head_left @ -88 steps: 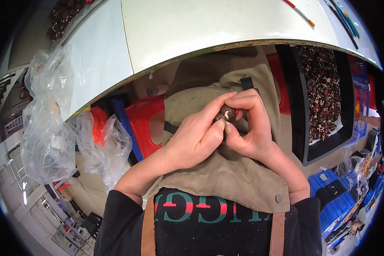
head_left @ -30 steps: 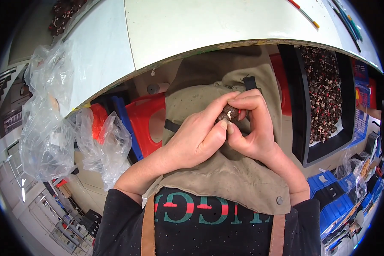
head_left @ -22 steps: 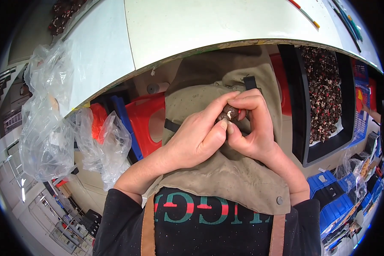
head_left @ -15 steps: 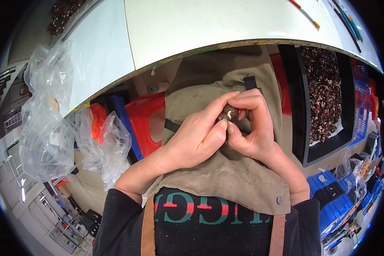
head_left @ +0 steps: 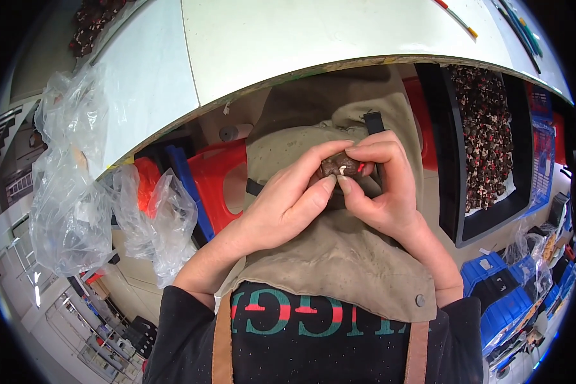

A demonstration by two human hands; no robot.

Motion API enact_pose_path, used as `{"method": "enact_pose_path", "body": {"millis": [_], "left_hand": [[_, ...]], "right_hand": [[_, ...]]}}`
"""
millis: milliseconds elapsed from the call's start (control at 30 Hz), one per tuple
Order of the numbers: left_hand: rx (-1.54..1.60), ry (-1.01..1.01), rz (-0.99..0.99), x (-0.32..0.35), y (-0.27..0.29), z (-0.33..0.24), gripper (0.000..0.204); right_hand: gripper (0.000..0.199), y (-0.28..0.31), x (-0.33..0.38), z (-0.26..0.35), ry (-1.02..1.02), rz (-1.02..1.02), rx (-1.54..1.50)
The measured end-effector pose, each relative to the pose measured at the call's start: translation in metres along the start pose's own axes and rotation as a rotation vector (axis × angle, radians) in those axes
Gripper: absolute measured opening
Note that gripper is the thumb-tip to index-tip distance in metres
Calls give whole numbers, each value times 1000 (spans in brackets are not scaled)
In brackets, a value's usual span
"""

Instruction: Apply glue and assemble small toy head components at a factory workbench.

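1. Dark brown part (head_left: pixel 340 166), small with a white and a red spot, sits pinched between both hands above the lap, just below the bench edge.
2. Left hand (head_left: pixel 288 208) comes in from the lower left; its fingers (head_left: pixel 313 163) curl over the part from the left and its thumb presses up beneath it, so it is closed on the part.
3. Right hand (head_left: pixel 384 192) comes in from the lower right; its fingers (head_left: pixel 381 146) hook over the part's right side and its thumb meets the left thumb below, so it too grips the part.
4. Both hands rest over a tan apron (head_left: pixel 339 256) that covers the lap and runs up under the bench.
5. White bench (head_left: pixel 269 38) curves across the top of the view, well above the hands.
6. Black tray (head_left: pixel 454 192) full of small dark pieces (head_left: pixel 486 128) stands to the right, near the right hand but apart from it.
7. Clear plastic bags (head_left: pixel 77 192) hang at the left, with a red stool (head_left: pixel 217 185) between them and the left hand.
8. Blue crates (head_left: pixel 499 301) lie low on the right, beside the right forearm.
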State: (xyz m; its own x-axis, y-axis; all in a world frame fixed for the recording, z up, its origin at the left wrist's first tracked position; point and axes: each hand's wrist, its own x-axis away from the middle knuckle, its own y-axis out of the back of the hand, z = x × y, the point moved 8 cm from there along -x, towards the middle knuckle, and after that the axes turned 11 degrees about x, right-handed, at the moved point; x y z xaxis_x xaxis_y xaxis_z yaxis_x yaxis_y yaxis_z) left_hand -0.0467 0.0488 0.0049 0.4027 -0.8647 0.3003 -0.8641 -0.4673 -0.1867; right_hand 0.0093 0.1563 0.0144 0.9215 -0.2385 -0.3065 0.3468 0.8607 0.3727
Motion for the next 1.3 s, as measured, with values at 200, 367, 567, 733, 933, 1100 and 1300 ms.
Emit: {"method": "enact_pose_path", "body": {"millis": [200,367,567,733,933,1100,1300], "left_hand": [[38,3,2,0,-3,1,46],[75,16,1,2,-6,6,49],[76,-13,15,1,-8,5,51],[65,56,37,1,-8,1,52],[47,30,62,1,-8,5,53],[61,20,60,0,-7,7,54],[72,11,61,0,-6,7,53]], "right_hand": [[41,2,-1,-3,-36,28,1],[45,2,0,-6,-106,62,-48],[47,2,1,-5,-112,63,-48],[47,3,0,-2,-80,57,-3],[47,5,-1,1,-75,41,36],[48,5,-3,3,-66,38,48],[48,4,-3,3,-68,46,55]]}}
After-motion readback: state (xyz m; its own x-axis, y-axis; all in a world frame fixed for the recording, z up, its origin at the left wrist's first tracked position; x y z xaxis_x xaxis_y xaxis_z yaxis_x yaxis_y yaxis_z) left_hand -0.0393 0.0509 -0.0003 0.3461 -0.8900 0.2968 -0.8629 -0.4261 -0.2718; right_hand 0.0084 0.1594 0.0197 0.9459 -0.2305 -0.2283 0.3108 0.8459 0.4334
